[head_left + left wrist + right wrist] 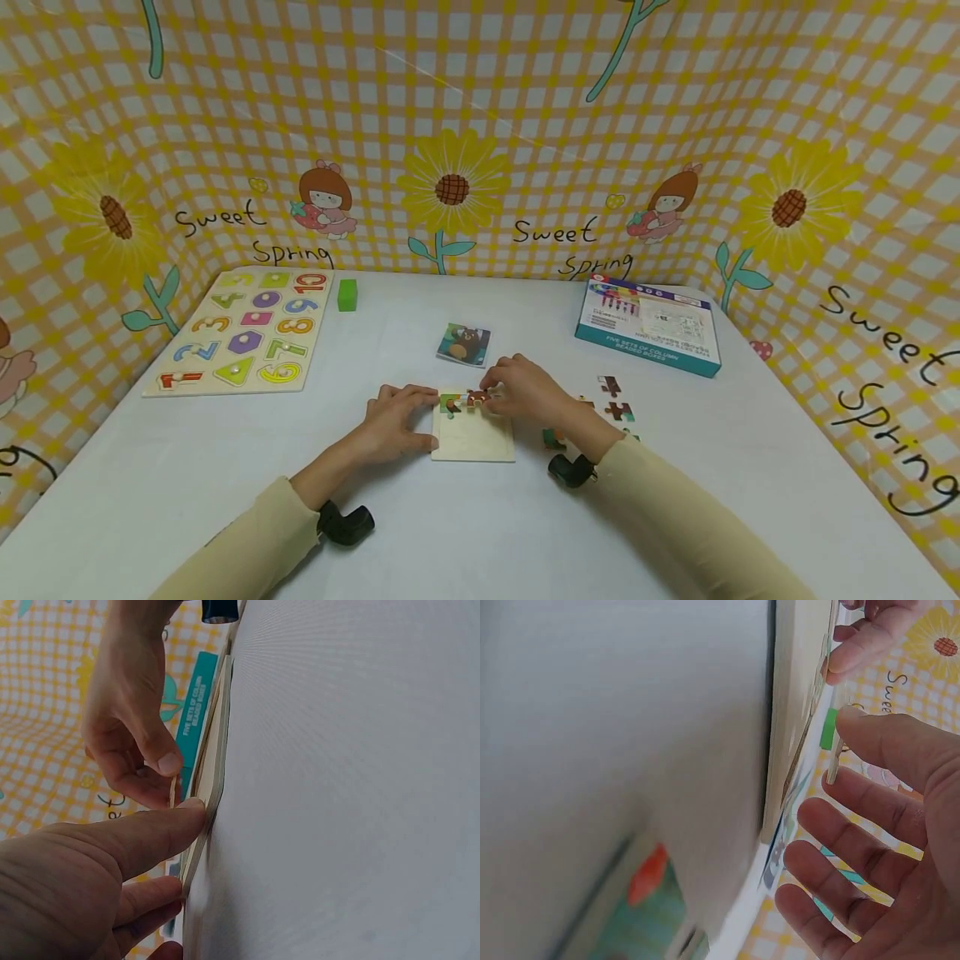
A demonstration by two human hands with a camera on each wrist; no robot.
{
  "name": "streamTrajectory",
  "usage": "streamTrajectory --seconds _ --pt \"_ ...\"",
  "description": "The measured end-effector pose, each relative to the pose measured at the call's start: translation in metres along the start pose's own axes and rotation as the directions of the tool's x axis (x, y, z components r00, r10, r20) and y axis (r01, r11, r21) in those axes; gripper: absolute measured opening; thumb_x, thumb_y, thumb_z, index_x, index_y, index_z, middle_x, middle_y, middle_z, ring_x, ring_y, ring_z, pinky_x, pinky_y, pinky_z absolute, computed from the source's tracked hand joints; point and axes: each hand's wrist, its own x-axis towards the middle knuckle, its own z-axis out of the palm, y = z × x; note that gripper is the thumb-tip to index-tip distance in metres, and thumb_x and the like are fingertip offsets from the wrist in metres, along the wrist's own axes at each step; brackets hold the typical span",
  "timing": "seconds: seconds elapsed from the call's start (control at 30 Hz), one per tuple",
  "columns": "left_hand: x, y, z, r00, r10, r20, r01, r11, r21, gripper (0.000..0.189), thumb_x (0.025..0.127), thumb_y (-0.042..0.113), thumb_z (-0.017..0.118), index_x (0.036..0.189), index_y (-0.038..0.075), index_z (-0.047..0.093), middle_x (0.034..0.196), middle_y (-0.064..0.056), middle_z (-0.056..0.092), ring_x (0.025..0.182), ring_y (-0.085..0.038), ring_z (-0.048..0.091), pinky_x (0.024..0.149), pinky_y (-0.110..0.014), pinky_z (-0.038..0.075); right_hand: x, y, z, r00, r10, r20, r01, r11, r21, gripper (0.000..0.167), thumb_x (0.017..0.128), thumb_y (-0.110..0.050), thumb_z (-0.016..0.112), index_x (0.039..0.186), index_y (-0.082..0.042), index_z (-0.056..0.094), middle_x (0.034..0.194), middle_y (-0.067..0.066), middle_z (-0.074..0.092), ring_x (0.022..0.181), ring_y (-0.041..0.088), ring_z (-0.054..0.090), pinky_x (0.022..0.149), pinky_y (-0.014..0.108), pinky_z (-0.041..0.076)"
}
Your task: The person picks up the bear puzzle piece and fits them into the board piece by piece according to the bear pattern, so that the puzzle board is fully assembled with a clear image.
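A small wooden puzzle board [472, 442] lies in front of me, with a few jigsaw pieces [451, 406] set along its far left part. My left hand [392, 425] rests at the board's left edge, thumb at the near corner and fingers farther up the side, stretched fairly straight. Over the board's far right part, my right hand [528, 390] pinches a puzzle piece [834, 761] between thumb and index finger. The right wrist view shows that piece edge-on, its other fingers spread apart. A brown piece [476, 398] shows beside the right fingertips in the head view.
Loose puzzle pieces [619, 411] lie right of the board, some partly behind my right forearm. A bear picture card [463, 345] lies beyond the board. Farther off are a number puzzle board [243, 333], a green block [347, 295] and a teal-edged box [648, 325]. Patterned cloth surrounds the table.
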Motion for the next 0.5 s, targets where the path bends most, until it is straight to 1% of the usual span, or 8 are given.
streamTrajectory --seconds 0.17,0.37,0.5 --pt "0.0010 -0.0005 0.0000 1.000 0.001 -0.003 -0.001 1.000 0.004 0.057 0.074 0.024 0.077 0.127 0.013 0.059 0.140 0.001 0.050 0.115 -0.025 0.035 0.091 -0.044 0.024 0.0043 -0.0027 0.0033 1.000 0.009 0.019 -0.009 1.000 -0.011 0.022 0.081 -0.023 0.071 0.101 -0.012 0.071 0.098 0.002 0.066 0.089 0.018 0.052 0.077 0.033 0.044" --pt "0.0017 -0.0019 0.0004 1.000 0.003 -0.002 -0.003 1.000 0.007 0.057 0.074 0.025 0.077 0.127 0.013 0.059 0.139 0.002 0.050 0.117 -0.026 0.035 0.091 -0.044 0.024 0.0069 -0.0058 0.0058 0.998 0.047 0.043 -0.048 0.999 0.010 0.024 0.082 -0.026 0.072 0.102 -0.013 0.071 0.098 0.001 0.065 0.090 0.017 0.053 0.079 0.033 0.044" --pt "0.0010 -0.0019 0.0001 1.000 0.002 -0.001 -0.002 1.000 -0.004 0.057 0.074 0.025 0.077 0.127 0.013 0.059 0.139 0.001 0.050 0.117 -0.026 0.035 0.092 -0.045 0.024 0.0079 -0.0074 0.0065 0.997 0.051 0.054 -0.051 0.999 0.008 0.025 0.082 -0.027 0.072 0.102 -0.014 0.070 0.099 0.001 0.065 0.092 0.017 0.054 0.080 0.035 0.045"
